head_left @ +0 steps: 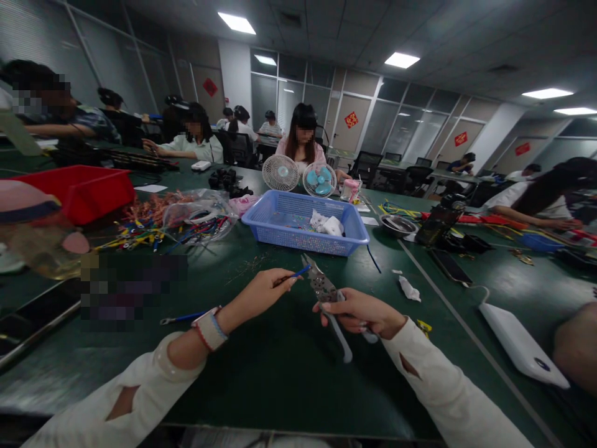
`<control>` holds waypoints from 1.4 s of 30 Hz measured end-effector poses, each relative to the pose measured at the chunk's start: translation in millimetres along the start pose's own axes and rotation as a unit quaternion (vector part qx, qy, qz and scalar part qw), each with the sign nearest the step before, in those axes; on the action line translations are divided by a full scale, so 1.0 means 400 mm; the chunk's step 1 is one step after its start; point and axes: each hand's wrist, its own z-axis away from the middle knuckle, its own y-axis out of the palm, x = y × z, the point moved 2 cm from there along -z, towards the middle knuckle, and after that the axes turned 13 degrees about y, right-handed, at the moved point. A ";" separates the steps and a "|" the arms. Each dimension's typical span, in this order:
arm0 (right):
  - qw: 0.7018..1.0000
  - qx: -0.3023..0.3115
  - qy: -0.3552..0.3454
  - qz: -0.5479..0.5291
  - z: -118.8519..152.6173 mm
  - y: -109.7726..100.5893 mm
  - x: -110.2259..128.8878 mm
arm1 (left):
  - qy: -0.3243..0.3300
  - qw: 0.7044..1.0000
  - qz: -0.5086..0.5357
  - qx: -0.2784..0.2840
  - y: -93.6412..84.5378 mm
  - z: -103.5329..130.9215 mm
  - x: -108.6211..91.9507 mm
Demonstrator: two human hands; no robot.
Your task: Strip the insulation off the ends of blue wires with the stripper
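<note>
Blue wire [303, 271], slim and smooth, is pinched in my left hand's [267, 288] fingertips before the perforated basket [303, 239]; my right hand [364, 308] curls round grey-handled metal pliers [321, 284]. I can't tell whether they touch its tip.

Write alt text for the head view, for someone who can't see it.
A left hand holds a blue wire near the jaws of pliers gripped by the right hand, above a green table. Beyond sits a blue basket holding crumpled white paper; to its left are loose wires and a red bin. A person sits opposite.
</note>
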 end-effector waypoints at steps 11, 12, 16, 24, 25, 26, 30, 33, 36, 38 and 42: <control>0.997 -0.048 0.018 0.056 0.049 -0.023 0.008 | 0.020 0.993 -0.110 0.029 -0.012 0.016 -0.015; 0.996 -0.051 0.020 0.066 0.053 -0.024 0.009 | 0.020 0.993 -0.112 0.029 -0.010 0.016 -0.015; 0.992 -0.058 0.032 0.103 0.067 -0.033 0.006 | 0.038 0.992 -0.117 0.021 -0.003 0.016 -0.012; 0.979 -0.115 0.040 0.162 0.104 -0.073 -0.004 | 0.036 0.990 -0.133 0.013 -0.004 0.017 0.003; 0.975 -0.133 0.041 0.171 0.111 -0.081 -0.006 | 0.034 0.990 -0.140 0.008 -0.005 0.018 0.005; 0.971 -0.152 0.040 0.181 0.117 -0.089 -0.006 | 0.033 0.989 -0.146 0.005 -0.007 0.018 0.008; 0.939 -0.243 -0.002 0.243 0.127 -0.108 0.007 | 0.023 0.986 -0.164 0.000 -0.007 0.023 0.024; 0.889 -0.329 -0.083 0.308 0.106 -0.103 0.025 | 0.030 0.986 -0.162 -0.007 -0.003 0.026 0.034; 0.811 -0.432 -0.184 0.350 0.071 -0.091 0.035 | 0.054 0.986 -0.160 -0.012 0.001 0.028 0.037; 0.749 -0.475 -0.250 0.389 0.048 -0.084 0.035 | 0.074 0.984 -0.162 -0.013 0.001 0.029 0.035; 0.653 -0.511 -0.315 0.463 0.016 -0.078 0.029 | 0.107 0.977 -0.185 -0.008 0.000 0.032 0.025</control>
